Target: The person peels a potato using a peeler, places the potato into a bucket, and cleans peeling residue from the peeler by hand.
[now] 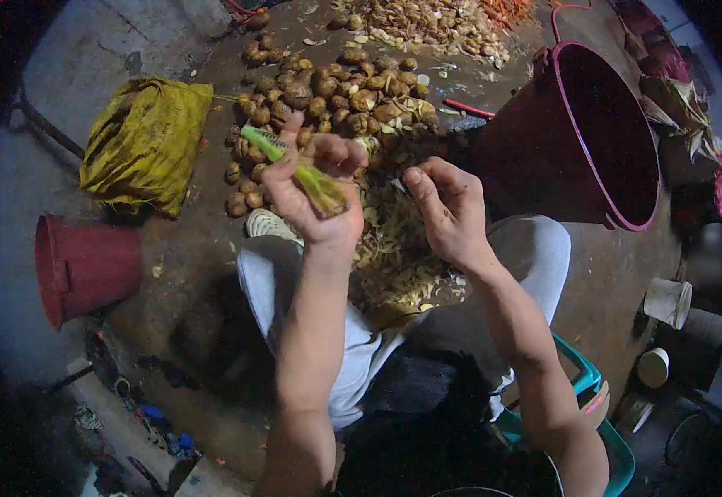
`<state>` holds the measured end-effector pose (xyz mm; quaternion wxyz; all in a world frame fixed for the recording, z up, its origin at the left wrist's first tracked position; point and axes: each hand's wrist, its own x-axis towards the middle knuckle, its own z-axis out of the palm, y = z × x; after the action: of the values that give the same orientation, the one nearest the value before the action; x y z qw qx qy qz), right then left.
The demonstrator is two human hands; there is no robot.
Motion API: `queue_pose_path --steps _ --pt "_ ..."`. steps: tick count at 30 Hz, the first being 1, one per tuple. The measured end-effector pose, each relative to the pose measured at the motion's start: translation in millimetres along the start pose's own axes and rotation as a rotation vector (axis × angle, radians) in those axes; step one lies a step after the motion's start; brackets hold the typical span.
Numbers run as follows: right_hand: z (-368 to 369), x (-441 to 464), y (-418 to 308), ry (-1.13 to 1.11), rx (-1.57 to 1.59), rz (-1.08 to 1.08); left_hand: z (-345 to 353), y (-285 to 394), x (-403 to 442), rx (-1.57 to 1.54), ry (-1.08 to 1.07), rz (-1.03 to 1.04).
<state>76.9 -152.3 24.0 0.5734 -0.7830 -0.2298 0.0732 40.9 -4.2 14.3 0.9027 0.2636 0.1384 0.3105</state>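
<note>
My left hand [319, 186] is raised palm up, with a green-handled peeler [290, 161] lying across the palm and under the thumb. Its green end points up and left; the other end, yellowish and see-through, rests near the wrist. My right hand [452, 203] is closed in a pinch to the right of it, with a small light sliver [400, 185] at its fingertips. The two hands are apart. Below and between them lies a heap of pale peelings [394, 265]. Brown unpeeled potatoes [328, 87] are piled beyond my left hand.
A large dark red bucket [535, 141] lies tilted at the right. At the left are a yellow sack [145, 145] and a smaller red bucket [100, 265]. More peelings [435, 25] lie at the top. A red-handled tool [468, 108] rests near the large bucket.
</note>
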Motion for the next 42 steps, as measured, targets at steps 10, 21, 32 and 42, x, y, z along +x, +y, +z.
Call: queue_pose_path --steps 10,21,32,42 --pt "6 2 5 0.048 -0.134 -0.158 -2 -1 1 -0.149 -0.177 -0.137" --pt "14 1 4 0.117 -0.321 -0.401 -6 -2 -4 -0.112 -0.061 -0.162" --pt "14 0 6 0.054 -0.302 -0.354 -3 -1 -7 -0.060 -0.035 -0.152" --pt "22 -6 3 0.070 -0.275 -0.412 -2 -1 -9 -0.143 0.030 -0.192"
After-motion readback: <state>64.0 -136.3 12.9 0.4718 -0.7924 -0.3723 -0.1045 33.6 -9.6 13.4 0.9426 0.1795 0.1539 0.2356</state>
